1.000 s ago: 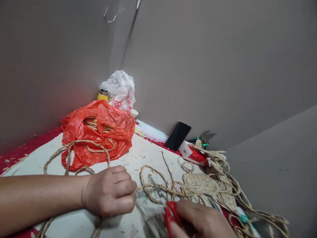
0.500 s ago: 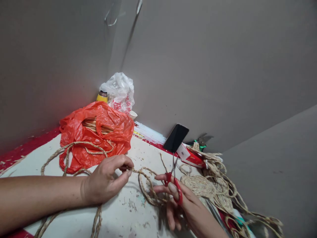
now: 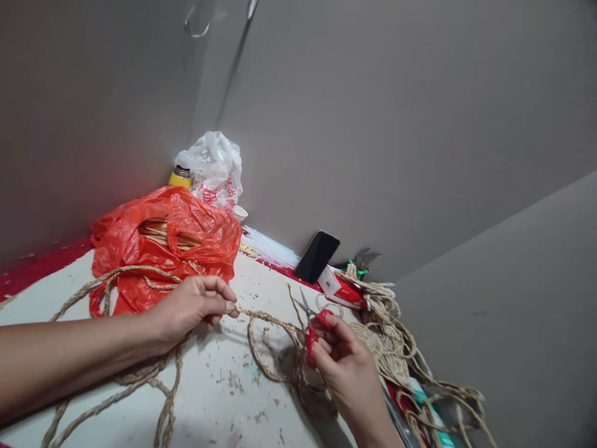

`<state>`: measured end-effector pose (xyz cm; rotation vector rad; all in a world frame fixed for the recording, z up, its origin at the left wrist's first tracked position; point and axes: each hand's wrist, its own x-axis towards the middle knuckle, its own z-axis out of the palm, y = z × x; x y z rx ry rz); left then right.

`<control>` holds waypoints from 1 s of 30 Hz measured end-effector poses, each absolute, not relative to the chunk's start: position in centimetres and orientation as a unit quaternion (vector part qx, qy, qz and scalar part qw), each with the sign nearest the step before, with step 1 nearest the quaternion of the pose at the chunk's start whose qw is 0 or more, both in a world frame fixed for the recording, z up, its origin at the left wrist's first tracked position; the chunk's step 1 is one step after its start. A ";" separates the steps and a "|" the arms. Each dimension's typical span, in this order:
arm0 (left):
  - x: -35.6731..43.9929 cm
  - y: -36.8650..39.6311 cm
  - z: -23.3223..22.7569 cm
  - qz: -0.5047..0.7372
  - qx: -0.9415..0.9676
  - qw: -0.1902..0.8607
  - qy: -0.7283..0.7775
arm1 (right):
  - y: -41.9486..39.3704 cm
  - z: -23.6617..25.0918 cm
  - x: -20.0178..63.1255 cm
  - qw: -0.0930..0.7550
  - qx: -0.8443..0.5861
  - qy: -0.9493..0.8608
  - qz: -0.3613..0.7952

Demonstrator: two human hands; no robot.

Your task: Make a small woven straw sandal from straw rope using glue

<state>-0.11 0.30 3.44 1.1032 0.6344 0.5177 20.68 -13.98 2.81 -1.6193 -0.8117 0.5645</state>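
Observation:
A braided straw cord (image 3: 268, 318) runs between my two hands above the white tabletop. My left hand (image 3: 198, 305) is closed, pinching the cord between thumb and fingers. In my right hand (image 3: 342, 354) is a pair of scissors (image 3: 311, 336) with red handles, finger and thumb in the loops. Its blades stand slightly apart and point up and away. The cord's right end reaches the scissors' handles; whether my right fingers also grip it I cannot tell. Loose loops of the same cord hang below, and more lengths lie under my left forearm.
A red plastic bag (image 3: 135, 261) with straw strands sits at the left, a white bag (image 3: 217, 168) and yellow bottle (image 3: 180, 177) behind it. A phone (image 3: 317, 256) leans on a red-and-white box (image 3: 342, 289). Pliers (image 3: 364, 261) and coiled cord (image 3: 392, 348) lie at the right.
My right hand has turned and closed around the scissors, which swung to the left. The cord between my hands is now pulled straighter. The view has shifted slightly right.

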 end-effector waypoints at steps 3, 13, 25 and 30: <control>-0.2 0.8 3.7 0.245 0.518 0.773 0.273 | -14.3 3.2 21.2 0.576 -0.700 -0.368 0.207; -0.7 0.4 5.7 0.153 0.769 0.584 0.212 | -16.1 3.3 19.1 0.476 -0.646 -0.572 0.169; -1.4 0.8 6.4 -0.127 0.531 0.835 0.065 | -16.0 4.0 17.7 0.434 -0.631 -0.596 0.241; -1.5 -0.1 5.2 -0.112 0.539 0.831 0.076 | -15.7 4.6 18.1 0.445 -0.652 -0.539 0.291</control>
